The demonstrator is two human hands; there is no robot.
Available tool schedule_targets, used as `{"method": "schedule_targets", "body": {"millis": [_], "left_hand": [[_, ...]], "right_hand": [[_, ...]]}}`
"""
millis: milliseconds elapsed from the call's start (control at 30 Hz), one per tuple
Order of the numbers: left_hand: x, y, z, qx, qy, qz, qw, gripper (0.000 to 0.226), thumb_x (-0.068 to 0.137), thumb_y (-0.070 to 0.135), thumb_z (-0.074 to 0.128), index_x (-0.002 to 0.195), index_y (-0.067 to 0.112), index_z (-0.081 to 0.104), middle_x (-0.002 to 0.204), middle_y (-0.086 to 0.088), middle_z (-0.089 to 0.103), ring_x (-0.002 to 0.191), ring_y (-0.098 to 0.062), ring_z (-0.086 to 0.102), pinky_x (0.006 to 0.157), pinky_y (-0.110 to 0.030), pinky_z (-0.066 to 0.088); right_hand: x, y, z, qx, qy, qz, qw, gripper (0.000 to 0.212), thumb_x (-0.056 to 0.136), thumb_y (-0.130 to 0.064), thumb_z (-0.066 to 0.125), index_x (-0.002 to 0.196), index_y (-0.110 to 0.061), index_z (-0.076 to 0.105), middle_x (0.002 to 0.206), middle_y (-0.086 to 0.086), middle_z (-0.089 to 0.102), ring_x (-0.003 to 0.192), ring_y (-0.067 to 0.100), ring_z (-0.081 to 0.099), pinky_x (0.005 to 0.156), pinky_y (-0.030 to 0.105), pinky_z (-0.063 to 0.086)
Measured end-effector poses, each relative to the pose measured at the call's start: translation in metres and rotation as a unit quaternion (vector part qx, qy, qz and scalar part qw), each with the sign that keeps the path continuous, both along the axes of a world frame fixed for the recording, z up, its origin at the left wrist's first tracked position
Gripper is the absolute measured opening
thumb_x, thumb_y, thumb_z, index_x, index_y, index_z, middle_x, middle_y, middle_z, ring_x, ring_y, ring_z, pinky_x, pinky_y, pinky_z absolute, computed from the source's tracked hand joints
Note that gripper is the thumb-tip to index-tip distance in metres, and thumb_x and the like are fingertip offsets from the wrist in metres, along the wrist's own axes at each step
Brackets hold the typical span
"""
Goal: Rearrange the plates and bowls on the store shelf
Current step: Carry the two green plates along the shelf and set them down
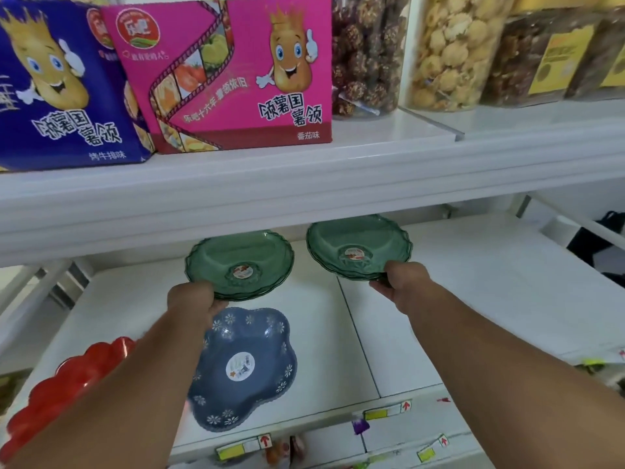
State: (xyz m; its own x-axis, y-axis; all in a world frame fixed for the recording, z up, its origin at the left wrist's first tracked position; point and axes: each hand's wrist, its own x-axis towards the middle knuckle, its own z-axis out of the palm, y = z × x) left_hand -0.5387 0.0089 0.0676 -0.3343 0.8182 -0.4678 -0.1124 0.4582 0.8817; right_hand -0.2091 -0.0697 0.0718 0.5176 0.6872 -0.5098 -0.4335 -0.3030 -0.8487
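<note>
Both arms out over a white store shelf (473,282), each hand closed on a stack of green plates.

Left hand (192,301) clamped on the near rim of the left green stack (240,262), thumb on top, fingers tucked beneath. Right hand (402,279) pinching the near rim of the right green stack (358,248) in the same way. Stacks side by side, apart, towards the back of the shelf under the upper shelf (304,184); resting or lifted, cannot tell. Round sticker at the centre of each top plate.

Just in front of the left stack, partly beneath the left forearm: blue bowl (250,370), petal-shaped, white flowers around the rim, sticker in the middle. At far left, near the front edge, red scalloped dish (57,397), partly hidden by the same arm.

Along the shelf's front lip, yellow-and-white price tags (385,412) with red arrows.

On the upper shelf, from left: blue snack box (61,86) and pink snack box (243,72), both with a cartoon potato, then clear jars (453,52) of nut clusters and biscuits.
</note>
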Motion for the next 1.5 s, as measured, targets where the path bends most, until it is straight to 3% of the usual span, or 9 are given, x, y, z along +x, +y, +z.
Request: {"method": "schedule_targets", "body": {"millis": [200,400,500,633,767,900,1067,1267,1500], "left_hand": [[0.046,-0.002,0.003,0.004,-0.013,-0.041,0.999,0.013,0.091,-0.007,0.052,0.102,-0.004,0.059,0.100,-0.019,0.066,0.080,-0.032,0.071,0.051,-0.029,0.059],[0.115,-0.003,-0.001,-0.008,-0.012,-0.071,0.997,0.017,0.093,-0.010,0.049,0.080,-0.004,0.057,0.108,-0.022,0.068,0.097,-0.035,0.068,0.098,-0.043,0.053],[0.163,-0.009,-0.002,-0.010,-0.035,-0.055,0.998,0.015,0.094,-0.009,0.050,0.100,0.000,0.060,0.114,-0.020,0.066,0.104,-0.036,0.068,0.090,-0.039,0.057],[0.232,-0.027,-0.005,0.004,-0.063,-0.035,0.997,0.024,0.093,-0.008,0.051,0.113,0.002,0.060,0.107,-0.016,0.064,0.089,-0.033,0.068,0.084,-0.039,0.059],[0.291,-0.044,-0.010,0.005,-0.068,-0.026,0.997,0.013,0.090,-0.010,0.055,0.098,-0.002,0.062,0.096,-0.016,0.064,0.075,-0.030,0.067,0.088,-0.047,0.058],[0.339,-0.057,-0.016,-0.010,-0.074,-0.006,0.997,0.012,0.089,-0.009,0.057,0.090,0.000,0.064,0.091,-0.016,0.068,0.072,-0.029,0.069,0.083,-0.046,0.060],[0.376,-0.059,-0.024,-0.031,-0.063,-0.003,0.998,0.014,0.092,-0.006,0.056,0.100,0.002,0.064,0.092,-0.017,0.067,0.067,-0.027,0.066,0.060,-0.037,0.061],[0.398,-0.045,-0.036,-0.007,-0.055,-0.015,0.998,0.020,0.091,-0.007,0.055,0.105,0.005,0.063,0.105,-0.018,0.068,0.086,-0.031,0.070,0.059,-0.035,0.062],[0.426,-0.038,-0.046,0.002,-0.063,-0.022,0.998,0.018,0.092,-0.004,0.055,0.104,0.005,0.065,0.104,-0.019,0.068,0.077,-0.027,0.068,0.062,-0.035,0.061]], "right_hand": [[0.041,-0.017,-0.006,-0.002,0.001,-0.036,0.999,0.028,0.090,0.003,0.058,0.118,0.000,0.062,0.110,0.019,0.070,0.076,0.025,0.068,0.054,0.034,0.062],[0.112,-0.034,-0.008,0.003,-0.004,-0.060,0.998,0.029,0.089,0.005,0.058,0.118,0.000,0.062,0.112,0.019,0.069,0.084,0.027,0.068,0.054,0.033,0.062],[0.161,-0.045,-0.010,0.004,-0.004,-0.067,0.998,0.027,0.090,0.004,0.057,0.117,-0.001,0.062,0.111,0.018,0.069,0.082,0.026,0.068,0.056,0.032,0.062],[0.231,-0.059,-0.011,0.004,-0.011,-0.071,0.997,0.028,0.090,0.004,0.056,0.118,0.000,0.061,0.113,0.019,0.068,0.083,0.028,0.068,0.056,0.032,0.062],[0.295,-0.069,-0.010,0.005,-0.016,-0.062,0.998,0.032,0.089,0.003,0.059,0.121,0.000,0.061,0.113,0.018,0.067,0.086,0.027,0.067,0.054,0.031,0.062],[0.341,-0.074,-0.011,0.005,-0.016,-0.048,0.999,0.031,0.090,0.003,0.059,0.120,0.001,0.060,0.113,0.018,0.067,0.079,0.025,0.067,0.069,0.035,0.062],[0.376,-0.074,-0.023,-0.005,-0.015,-0.050,0.999,0.032,0.089,0.003,0.059,0.121,0.002,0.060,0.113,0.018,0.068,0.073,0.025,0.068,0.084,0.041,0.060],[0.396,-0.071,-0.042,-0.008,-0.016,-0.078,0.997,0.031,0.088,0.003,0.058,0.118,0.001,0.061,0.109,0.017,0.069,0.071,0.025,0.069,0.082,0.042,0.061],[0.423,-0.063,-0.059,-0.024,-0.015,-0.085,0.996,0.032,0.088,0.001,0.059,0.119,0.000,0.061,0.112,0.018,0.069,0.071,0.026,0.070,0.072,0.038,0.063]]}}
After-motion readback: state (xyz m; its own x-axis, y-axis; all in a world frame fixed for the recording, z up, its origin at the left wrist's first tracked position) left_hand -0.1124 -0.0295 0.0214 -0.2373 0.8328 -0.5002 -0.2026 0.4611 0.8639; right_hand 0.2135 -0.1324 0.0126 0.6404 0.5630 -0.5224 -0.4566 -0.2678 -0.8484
